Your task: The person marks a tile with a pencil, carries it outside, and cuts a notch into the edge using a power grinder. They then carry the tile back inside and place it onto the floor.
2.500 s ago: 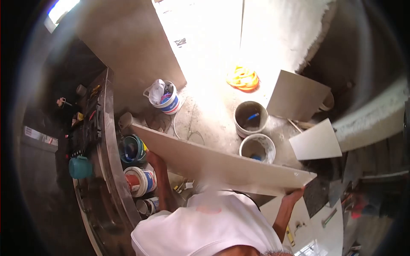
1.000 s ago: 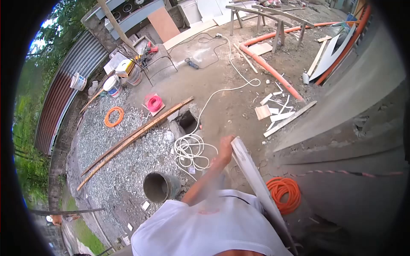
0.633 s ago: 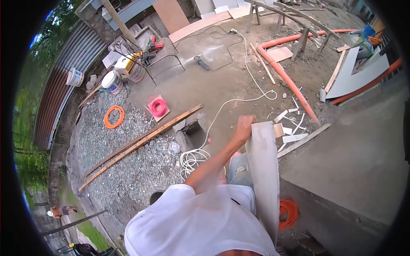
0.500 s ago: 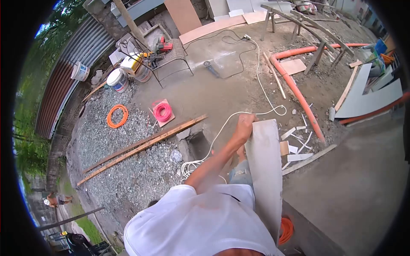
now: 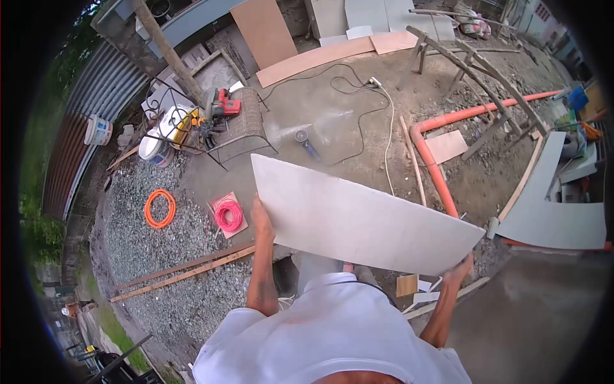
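A large pale grey flat board (image 5: 364,219), with one pointed upper left corner, is held out in front of my body. My left hand (image 5: 262,221) grips its left edge, the fingers partly hidden by the board. At the lower right corner my right hand (image 5: 458,271) is closed around the board's edge. Beyond the board, an angle grinder (image 5: 307,144) lies on the dusty concrete with its cord trailing off. Beneath the board's lower edge, small offcuts (image 5: 423,297) show on the ground.
Pink tubing coil (image 5: 228,215) and orange hose coil (image 5: 160,208) lie left, near long timber strips (image 5: 185,272) on gravel. A wicker chair (image 5: 236,125) holds a red power tool (image 5: 224,104). Orange pipe (image 5: 435,166) and a wooden sawhorse (image 5: 473,70) stand right.
The board has swung from upright along my right side to crosswise in front of me. My left hand has moved left with its edge; my right hand has come into view at the other end.
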Demonstrator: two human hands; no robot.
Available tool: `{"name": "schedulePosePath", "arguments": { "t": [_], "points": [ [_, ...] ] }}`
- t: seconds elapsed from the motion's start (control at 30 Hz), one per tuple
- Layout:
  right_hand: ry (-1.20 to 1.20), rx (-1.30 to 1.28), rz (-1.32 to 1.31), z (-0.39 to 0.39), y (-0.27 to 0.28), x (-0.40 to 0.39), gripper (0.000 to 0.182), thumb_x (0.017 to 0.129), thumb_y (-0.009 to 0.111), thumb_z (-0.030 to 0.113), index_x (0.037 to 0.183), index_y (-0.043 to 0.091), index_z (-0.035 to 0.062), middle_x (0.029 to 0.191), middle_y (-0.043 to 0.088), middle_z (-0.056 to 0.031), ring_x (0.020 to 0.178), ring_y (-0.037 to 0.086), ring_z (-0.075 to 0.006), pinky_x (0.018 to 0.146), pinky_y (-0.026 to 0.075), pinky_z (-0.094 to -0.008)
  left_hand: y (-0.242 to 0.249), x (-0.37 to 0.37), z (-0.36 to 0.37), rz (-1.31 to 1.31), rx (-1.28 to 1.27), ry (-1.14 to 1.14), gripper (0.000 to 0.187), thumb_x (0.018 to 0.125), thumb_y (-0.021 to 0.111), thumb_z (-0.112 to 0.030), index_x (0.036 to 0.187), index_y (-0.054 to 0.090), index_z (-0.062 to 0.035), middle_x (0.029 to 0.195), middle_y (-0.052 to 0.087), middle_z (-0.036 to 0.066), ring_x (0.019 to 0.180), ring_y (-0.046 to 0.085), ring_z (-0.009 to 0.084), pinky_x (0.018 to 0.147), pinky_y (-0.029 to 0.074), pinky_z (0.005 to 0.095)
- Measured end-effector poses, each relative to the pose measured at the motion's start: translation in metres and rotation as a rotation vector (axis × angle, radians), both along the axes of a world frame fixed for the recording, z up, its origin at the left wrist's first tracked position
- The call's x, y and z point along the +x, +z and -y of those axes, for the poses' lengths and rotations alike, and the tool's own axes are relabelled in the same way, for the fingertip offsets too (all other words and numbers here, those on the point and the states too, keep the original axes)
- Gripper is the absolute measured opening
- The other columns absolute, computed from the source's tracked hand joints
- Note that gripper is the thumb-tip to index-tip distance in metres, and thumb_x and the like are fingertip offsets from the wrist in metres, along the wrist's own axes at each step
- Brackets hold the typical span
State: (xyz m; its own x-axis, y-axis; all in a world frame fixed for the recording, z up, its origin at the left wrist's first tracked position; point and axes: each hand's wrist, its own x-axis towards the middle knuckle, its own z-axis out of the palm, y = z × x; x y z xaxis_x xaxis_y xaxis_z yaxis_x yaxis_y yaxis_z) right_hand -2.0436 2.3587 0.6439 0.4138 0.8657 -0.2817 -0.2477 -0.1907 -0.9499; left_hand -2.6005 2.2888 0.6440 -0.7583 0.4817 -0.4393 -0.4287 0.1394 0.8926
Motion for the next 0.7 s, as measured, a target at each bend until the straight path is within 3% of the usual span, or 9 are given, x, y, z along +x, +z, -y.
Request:
{"name": "schedulePosePath", "arguments": {
  "t": [0.17,0.23,0.3,0.37,0.57,0.7],
  "points": [
    [0.144,-0.123,-0.010,-0.185,0.035,-0.169,0.044,0.096,0.057,0.040,0.121,0.065,0.0048,0.116,0.067,-0.0059,0.111,0.061,-0.0206,0.099,0.045,-0.0352,-0.099,-0.080,-0.088,0.059,-0.047,0.187,0.069,0.098,0.049,-0.058,0.124,0.062,0.0046,0.115,0.066,0.012,0.101,0.063,0.0216,0.089,0.049,0.0365],
    [0.170,-0.163,-0.123,-0.289,-0.085,-0.160,0.044,0.094,0.061,0.038,0.121,0.066,0.0038,0.117,0.067,-0.0059,0.109,0.061,-0.0198,0.097,0.046,-0.0342,-0.137,-0.121,-0.157,0.125,-0.073,0.232,0.069,0.097,0.052,-0.058,0.125,0.061,0.0044,0.115,0.066,0.012,0.101,0.063,0.0219,0.089,0.049,0.0360],
    [0.236,-0.340,-0.069,-0.359,-0.115,-0.189,0.046,0.093,0.062,0.036,0.123,0.065,0.0022,0.118,0.068,-0.0061,0.109,0.061,-0.0193,0.097,0.046,-0.0331,-0.153,-0.131,-0.149,0.175,-0.198,0.256,0.071,0.096,0.053,-0.058,0.127,0.060,0.0046,0.116,0.066,0.012,0.102,0.062,0.0222,0.090,0.049,0.0356],
    [0.302,-0.351,0.036,-0.429,-0.149,-0.222,0.048,0.090,0.066,0.038,0.122,0.065,0.0020,0.113,0.067,-0.0055,0.105,0.061,-0.0193,0.093,0.046,-0.0330,-0.160,-0.147,-0.176,0.192,-0.235,0.263,0.072,0.095,0.054,-0.059,0.129,0.058,0.0049,0.118,0.065,0.012,0.104,0.062,0.0225,0.091,0.048,0.0350],
    [0.867,-0.618,0.355,-0.580,-0.166,-0.324,0.048,0.083,0.071,0.042,0.111,0.066,0.0027,0.100,0.063,-0.0043,0.093,0.058,-0.0182,0.084,0.046,-0.0322,-0.155,-0.135,-0.203,0.244,-0.548,0.384,0.069,0.093,0.058,-0.049,0.136,0.052,0.0040,0.126,0.061,0.015,0.114,0.058,0.0280,0.102,0.042,0.0408],
    [1.121,-0.513,0.359,-0.691,-0.274,-0.370,0.049,0.083,0.070,0.043,0.109,0.067,0.0017,0.096,0.064,-0.0051,0.089,0.059,-0.0182,0.081,0.047,-0.0330,-0.180,-0.082,-0.223,0.333,-0.628,0.452,0.067,0.088,0.060,-0.044,0.136,0.054,0.0028,0.127,0.061,0.016,0.115,0.057,0.0285,0.103,0.041,0.0400]
  ]
}}
